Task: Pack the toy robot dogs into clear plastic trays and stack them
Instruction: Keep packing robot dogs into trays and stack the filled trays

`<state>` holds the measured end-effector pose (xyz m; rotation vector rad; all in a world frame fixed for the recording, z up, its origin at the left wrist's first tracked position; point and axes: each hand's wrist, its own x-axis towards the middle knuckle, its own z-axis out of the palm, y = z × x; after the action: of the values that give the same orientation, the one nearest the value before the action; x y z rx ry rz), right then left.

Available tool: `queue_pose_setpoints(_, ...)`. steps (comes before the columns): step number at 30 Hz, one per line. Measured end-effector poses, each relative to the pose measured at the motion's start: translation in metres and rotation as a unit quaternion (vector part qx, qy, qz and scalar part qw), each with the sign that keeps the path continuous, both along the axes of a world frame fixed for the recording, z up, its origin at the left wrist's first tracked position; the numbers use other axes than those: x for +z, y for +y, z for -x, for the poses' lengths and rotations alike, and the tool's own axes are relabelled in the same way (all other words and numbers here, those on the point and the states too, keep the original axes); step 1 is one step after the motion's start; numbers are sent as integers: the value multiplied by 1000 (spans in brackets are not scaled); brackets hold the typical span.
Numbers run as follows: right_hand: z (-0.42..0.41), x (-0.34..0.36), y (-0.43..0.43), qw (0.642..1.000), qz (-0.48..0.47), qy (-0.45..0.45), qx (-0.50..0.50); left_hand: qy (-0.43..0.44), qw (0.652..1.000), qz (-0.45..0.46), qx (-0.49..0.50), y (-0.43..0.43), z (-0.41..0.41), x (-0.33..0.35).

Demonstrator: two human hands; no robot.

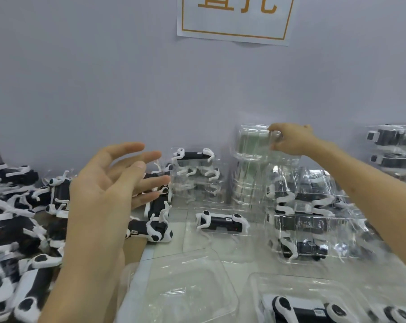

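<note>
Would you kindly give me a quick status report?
Left hand open, empty. Right hand pinching top clear tray of stack. Nothing in the way.

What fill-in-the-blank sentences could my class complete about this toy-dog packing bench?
1. The right hand pinches the top clear ____ of the empty stack.
2. The left hand is open and holds ____.
3. The loose toy dogs are piled on the person's ____ side.
4. The wall sign has an ____ border.
Missing words: tray; nothing; left; orange.
</note>
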<state>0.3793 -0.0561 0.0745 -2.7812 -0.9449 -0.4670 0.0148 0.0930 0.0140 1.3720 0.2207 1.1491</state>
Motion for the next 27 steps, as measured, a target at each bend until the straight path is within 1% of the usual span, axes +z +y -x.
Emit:
queue_pose_setpoints(5,12,1,3,996,81,1,-31,15,1000,-6,10,8,11,4)
queue_pose_setpoints(8,22,2,5,994,94,15,-50,48,998,-19,19,12,19,3)
queue_pose_setpoints(11,43,4,10,995,94,-13,-33,85,995,-26,43,17,24,-7)
queue_pose_setpoints(13,63,3,18,998,43,-36,18,120,991,-29,59,17,24,-22)
queue_pose_setpoints(15,89,-2,33,992,-54,-33,112,199,976,-63,69,16,23,-45)
queue_pose_setpoints(17,122,-14,55,969,-126,37,210,306,943,-115,58,15,24,-75)
queue_pose_setpoints(18,138,-24,67,958,-130,77,243,350,926,-131,55,14,27,-90)
queue_pose_setpoints(19,153,-36,81,952,-109,102,266,382,911,-143,56,13,31,-104)
queue_pose_setpoints(21,173,-65,108,954,-5,95,286,407,901,-141,57,13,40,-128)
queue_pose_setpoints(23,185,-98,131,950,135,55,275,385,917,-103,32,14,50,-145)
queue_pose_setpoints(25,190,-129,147,936,252,41,244,344,938,-50,-3,13,55,-154)
queue_pose_setpoints(26,191,-142,153,930,283,54,226,330,943,-35,-15,13,56,-157)
queue_pose_setpoints(27,192,-154,158,929,294,73,212,321,946,-26,-24,12,55,-159)
